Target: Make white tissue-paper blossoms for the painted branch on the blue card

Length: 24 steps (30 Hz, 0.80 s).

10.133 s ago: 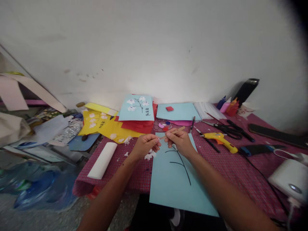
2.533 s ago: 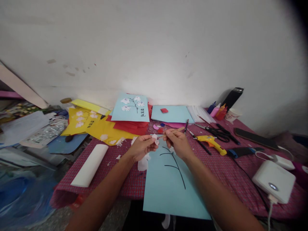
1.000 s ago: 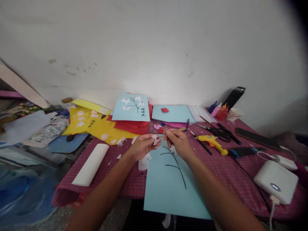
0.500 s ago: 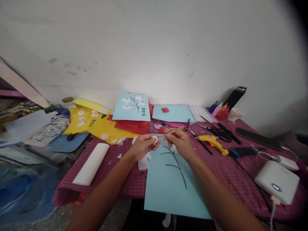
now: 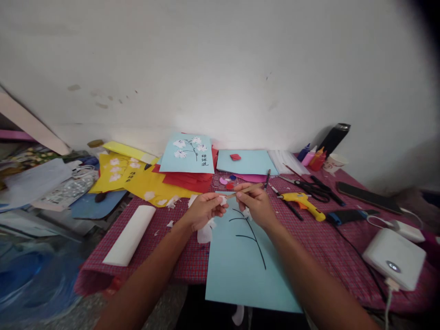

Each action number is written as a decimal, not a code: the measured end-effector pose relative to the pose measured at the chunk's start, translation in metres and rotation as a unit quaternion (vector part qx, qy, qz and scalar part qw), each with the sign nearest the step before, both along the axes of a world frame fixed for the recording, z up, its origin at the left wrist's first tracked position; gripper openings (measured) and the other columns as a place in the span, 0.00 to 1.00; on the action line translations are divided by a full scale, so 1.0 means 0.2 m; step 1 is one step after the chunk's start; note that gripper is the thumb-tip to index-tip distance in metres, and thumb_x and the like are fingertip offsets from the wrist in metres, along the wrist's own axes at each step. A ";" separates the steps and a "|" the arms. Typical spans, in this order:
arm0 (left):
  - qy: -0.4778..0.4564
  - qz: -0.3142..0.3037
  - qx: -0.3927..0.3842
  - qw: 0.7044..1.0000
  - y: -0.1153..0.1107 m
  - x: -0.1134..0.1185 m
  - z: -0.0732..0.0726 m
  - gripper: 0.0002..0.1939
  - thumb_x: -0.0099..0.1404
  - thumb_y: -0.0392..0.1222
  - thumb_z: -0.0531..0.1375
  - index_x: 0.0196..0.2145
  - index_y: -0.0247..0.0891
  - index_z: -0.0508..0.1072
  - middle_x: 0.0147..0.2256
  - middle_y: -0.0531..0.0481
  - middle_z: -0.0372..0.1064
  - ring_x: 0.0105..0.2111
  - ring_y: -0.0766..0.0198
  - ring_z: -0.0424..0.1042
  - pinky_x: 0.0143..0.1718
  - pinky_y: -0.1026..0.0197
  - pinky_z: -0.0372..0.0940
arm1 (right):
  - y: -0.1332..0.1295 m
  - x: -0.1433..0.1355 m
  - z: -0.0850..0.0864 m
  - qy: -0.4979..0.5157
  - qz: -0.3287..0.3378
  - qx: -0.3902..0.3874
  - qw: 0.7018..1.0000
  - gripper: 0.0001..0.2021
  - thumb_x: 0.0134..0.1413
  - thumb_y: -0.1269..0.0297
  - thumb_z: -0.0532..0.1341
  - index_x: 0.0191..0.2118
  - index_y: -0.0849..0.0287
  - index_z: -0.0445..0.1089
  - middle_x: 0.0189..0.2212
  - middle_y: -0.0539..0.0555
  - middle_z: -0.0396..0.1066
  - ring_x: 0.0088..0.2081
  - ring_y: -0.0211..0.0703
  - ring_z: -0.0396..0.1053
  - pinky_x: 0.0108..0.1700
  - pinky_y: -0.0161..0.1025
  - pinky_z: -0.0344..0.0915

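My left hand (image 5: 207, 211) pinches a small piece of white tissue paper (image 5: 223, 200) between thumb and fingers. My right hand (image 5: 254, 204) is closed around a thin flat wooden stick (image 5: 252, 188), whose lower end meets the white piece. Both hands are held over the top of a light blue sheet (image 5: 233, 270), which bears a black drawn branch (image 5: 256, 240). A white paper flower on the sheet is partly covered by my right hand. Beside the sheet's left edge lies a torn white scrap (image 5: 205, 233).
A white paper roll (image 5: 132, 233) lies at the left. Behind stands a finished blue flower picture (image 5: 187, 160) on red paper. To the right are a yellow glue gun (image 5: 304, 204), black scissors (image 5: 314, 190), a white power bank (image 5: 395, 259) and a black thermos (image 5: 337, 137).
The white piece in my left hand looks more bunched up around the stick's end. Both hands stay in nearly the same place; the view has shifted very slightly.
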<state>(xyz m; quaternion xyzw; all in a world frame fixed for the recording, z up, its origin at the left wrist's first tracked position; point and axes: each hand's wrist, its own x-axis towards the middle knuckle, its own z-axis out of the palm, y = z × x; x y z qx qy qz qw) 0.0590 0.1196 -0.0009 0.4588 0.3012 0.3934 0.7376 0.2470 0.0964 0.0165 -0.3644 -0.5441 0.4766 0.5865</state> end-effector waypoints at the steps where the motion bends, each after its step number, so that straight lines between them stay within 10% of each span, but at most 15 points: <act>1: -0.004 0.003 -0.004 1.000 0.00 0.00 0.00 0.15 0.59 0.44 0.64 0.42 0.31 0.73 0.31 0.45 0.73 0.26 0.69 0.71 0.27 0.67 0.64 | 0.00 0.00 0.00 0.004 0.002 0.002 1.000 0.09 0.52 0.62 0.64 0.39 0.59 0.70 0.21 0.46 0.67 0.18 0.33 0.61 0.20 0.32 0.58; 24: 0.015 0.010 0.003 1.000 0.00 0.01 0.01 0.18 0.59 0.50 0.64 0.40 0.31 0.72 0.30 0.46 0.73 0.25 0.68 0.71 0.25 0.66 0.63 | 0.00 -0.03 -0.02 -0.059 -0.061 0.010 0.996 0.12 0.55 0.56 0.62 0.31 0.60 0.68 0.26 0.51 0.72 0.17 0.32 0.62 0.18 0.32 0.57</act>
